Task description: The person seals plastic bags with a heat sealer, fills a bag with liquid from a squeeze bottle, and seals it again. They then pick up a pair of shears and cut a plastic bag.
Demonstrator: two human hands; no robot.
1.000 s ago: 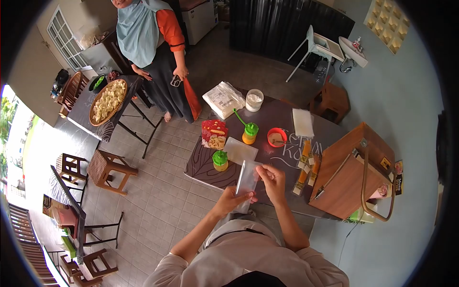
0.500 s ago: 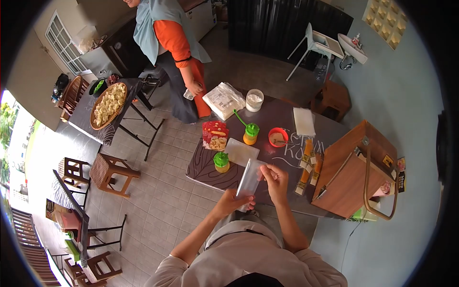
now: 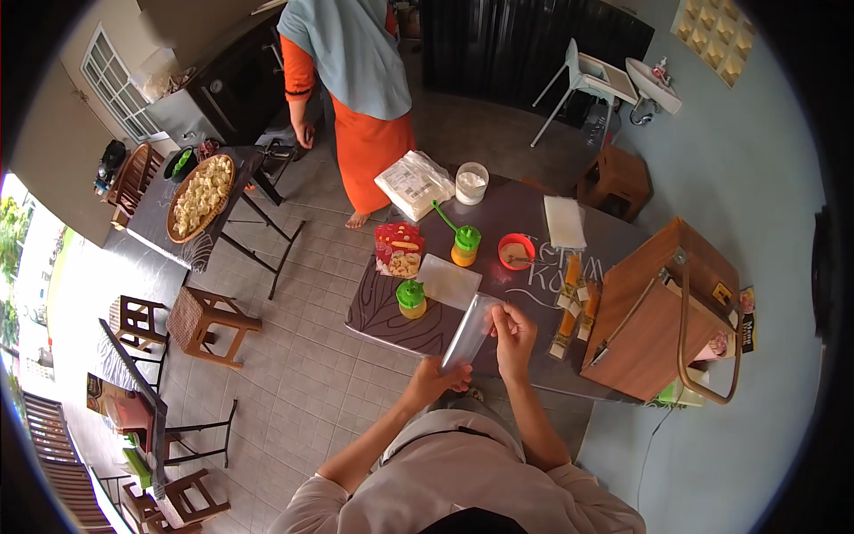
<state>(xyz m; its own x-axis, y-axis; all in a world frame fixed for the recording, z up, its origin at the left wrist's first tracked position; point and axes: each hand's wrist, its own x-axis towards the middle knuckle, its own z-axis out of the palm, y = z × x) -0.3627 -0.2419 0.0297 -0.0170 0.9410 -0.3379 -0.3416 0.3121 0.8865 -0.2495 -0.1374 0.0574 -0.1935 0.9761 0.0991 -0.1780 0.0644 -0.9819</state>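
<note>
A clear plastic bag (image 3: pixel 468 333) is held up in front of me, just over the table's near edge. The lower end is gripped by my left hand (image 3: pixel 431 383), its fingers closed around the plastic. At the upper right edge, my right hand (image 3: pixel 513 342) pinches the bag between thumb and fingers. Just beyond the bag lies a flat stack of clear plastic (image 3: pixel 447 281). Left of it stands a green-topped squeeze bottle (image 3: pixel 411 301), and behind is a second one (image 3: pixel 465 246). A red bowl (image 3: pixel 515 252) with a utensil in it sits further right.
Red printed packets (image 3: pixel 398 249), a white plastic-wrapped package (image 3: pixel 413 185) and a jar (image 3: pixel 471 184) stand on the table. Several filled plastic packs (image 3: pixel 570 311) lie beside a wooden box (image 3: pixel 645 329). A co-worker (image 3: pixel 356 98) stands beyond the table. A basket of pale food (image 3: pixel 203 198) is left.
The co-worker has turned around and stands with their back to me. My hands keep hold of the plastic bag, with only a slight shift.
</note>
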